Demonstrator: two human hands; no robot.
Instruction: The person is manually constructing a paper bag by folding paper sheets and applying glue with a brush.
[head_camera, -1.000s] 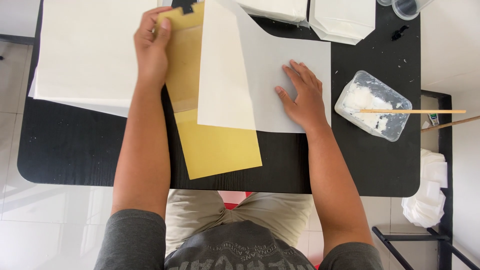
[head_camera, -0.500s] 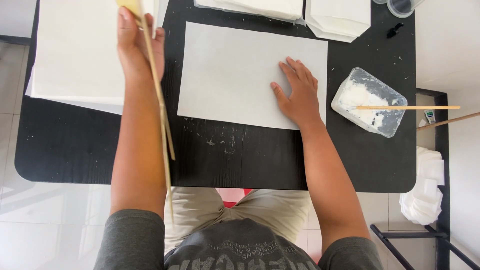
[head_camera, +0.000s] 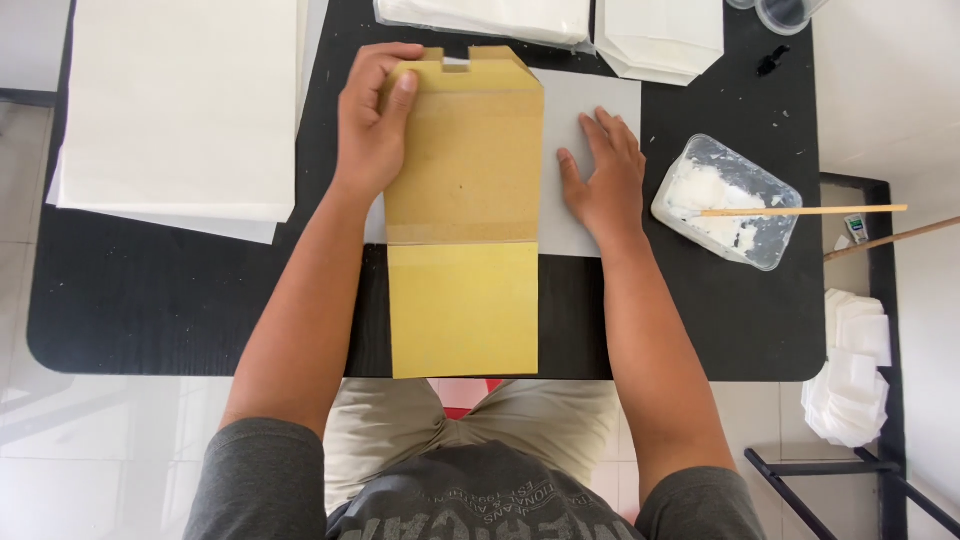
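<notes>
The left hand (head_camera: 372, 125) gripped the top corner of the cardboard template (head_camera: 465, 215) lying on the grey sheet (head_camera: 590, 150), while the right hand (head_camera: 600, 180) pressed flat, open, on that sheet.

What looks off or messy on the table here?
Mostly tidy. The clear tub of white paste is smeared up its walls, and a thin stick lies across its rim, jutting out past the table's right edge. The brown cardboard template overhangs the near edge of the table.
</notes>
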